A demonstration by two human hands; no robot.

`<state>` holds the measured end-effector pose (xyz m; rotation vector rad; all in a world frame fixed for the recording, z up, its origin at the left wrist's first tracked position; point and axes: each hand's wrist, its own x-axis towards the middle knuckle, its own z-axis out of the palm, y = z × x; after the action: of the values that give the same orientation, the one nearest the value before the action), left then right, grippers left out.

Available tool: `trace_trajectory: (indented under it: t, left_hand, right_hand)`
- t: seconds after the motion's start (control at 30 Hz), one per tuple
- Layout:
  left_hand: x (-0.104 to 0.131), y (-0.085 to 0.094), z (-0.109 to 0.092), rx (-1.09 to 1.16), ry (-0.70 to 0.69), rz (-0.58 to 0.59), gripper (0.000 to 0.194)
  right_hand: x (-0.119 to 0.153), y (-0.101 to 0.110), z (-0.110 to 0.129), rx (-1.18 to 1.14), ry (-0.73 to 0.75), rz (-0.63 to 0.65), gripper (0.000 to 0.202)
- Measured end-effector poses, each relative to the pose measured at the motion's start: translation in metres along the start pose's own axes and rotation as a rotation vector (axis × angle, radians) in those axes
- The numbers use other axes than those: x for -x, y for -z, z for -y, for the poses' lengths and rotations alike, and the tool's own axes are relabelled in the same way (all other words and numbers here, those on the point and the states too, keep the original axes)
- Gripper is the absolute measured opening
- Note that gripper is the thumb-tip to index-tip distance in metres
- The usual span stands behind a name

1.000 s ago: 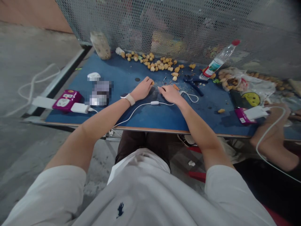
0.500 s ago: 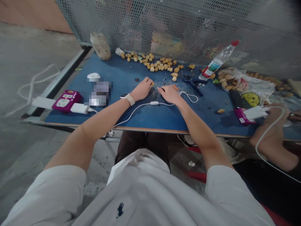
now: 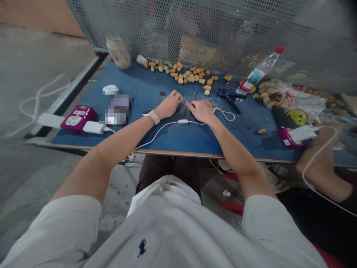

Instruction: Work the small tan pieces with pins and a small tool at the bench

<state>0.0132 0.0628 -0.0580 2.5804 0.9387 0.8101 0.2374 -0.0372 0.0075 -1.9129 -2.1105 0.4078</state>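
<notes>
My left hand (image 3: pixel 168 105), with a watch on its wrist, is closed, its fingertips pinching a small yellowish-brown gourd (image 3: pixel 181 98) that is mostly hidden. Just right of it, my right hand (image 3: pixel 200 111) curls round a pen-like tool with a thin metal tip (image 3: pixel 187 103) pointing at the gourd. Most of the tool is covered by my fingers. A white cable with an inline switch (image 3: pixel 183 121) runs below both hands. Beyond my right hand lie thin metal bits (image 3: pixel 195 93), orange scraps (image 3: pixel 208 103) and pale dust.
Many small gourds (image 3: pixel 189 77) line the mesh panel (image 3: pixel 156 41). Dark-blue pliers (image 3: pixel 230 100) and a red-capped bottle (image 3: pixel 258 74) stand right of my hands. Purple power sockets (image 3: pixel 78 118) and a white mouse (image 3: pixel 110 89) are left. A co-worker's arm (image 3: pixel 320 160) reaches in at right.
Both of my hands stay almost where they were, still around the gourd and the tool. The view has shifted very slightly, and the co-worker's hand at right has moved a little.
</notes>
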Motion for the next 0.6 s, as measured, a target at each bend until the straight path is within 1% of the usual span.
trace_trajectory:
  t: [0.2, 0.37, 0.6]
  left_hand:
    - [0.0001, 0.0005, 0.0018, 0.000, -0.003, 0.030, 0.032]
    - [0.0002, 0.0002, 0.0012, 0.000, -0.005, 0.014, 0.032]
    - [0.0014, 0.0041, -0.0032, 0.029, 0.009, 0.019, 0.030]
  right_hand:
    - [0.0041, 0.0043, 0.0023, -0.026, 0.013, 0.002, 0.047]
    - [0.0033, 0.0043, 0.0011, -0.024, 0.011, 0.008, 0.051]
    - [0.0012, 0.0029, -0.0016, -0.006, 0.028, 0.009, 0.049]
